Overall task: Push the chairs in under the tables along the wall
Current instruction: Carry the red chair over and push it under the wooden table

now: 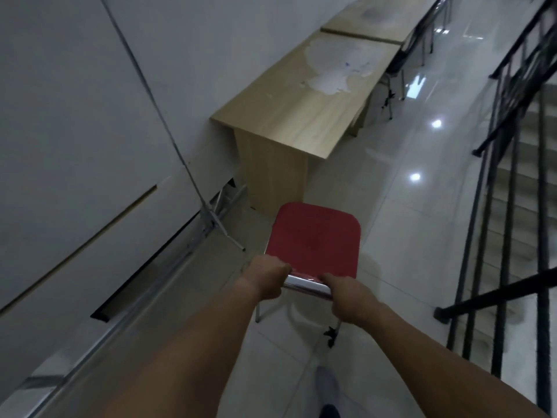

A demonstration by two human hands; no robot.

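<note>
The red chair stands on the pale tiled floor directly ahead of both hands, its padded seat facing up and its chrome back bar nearest the person. The left hand is curled over the left end of that bar, fingers wrapped round it and knuckles up. The right hand grips the right end of the same bar in the same closed way, thumb lying along the top edge. Both forearms reach straight out from the bottom of the view. Below the hands the chair's thin metal legs angle down to the floor, one on the right ending in a dark foot cap.

Just beyond the far edge of the seat, past the fingers, is the light wooden table, its end panel facing the chair; the chair is near this panel but not under the top. The tabletop carries a large pale worn patch. A second table of the same wood butts against its far end, and dark chair frames show under the tables' right side farther off.

Left of the left hand runs the grey wall, with a metal stand at its foot. Right of the right hand, well apart, a black stair railing borders descending steps. A grey shoe shows beneath the arms.
</note>
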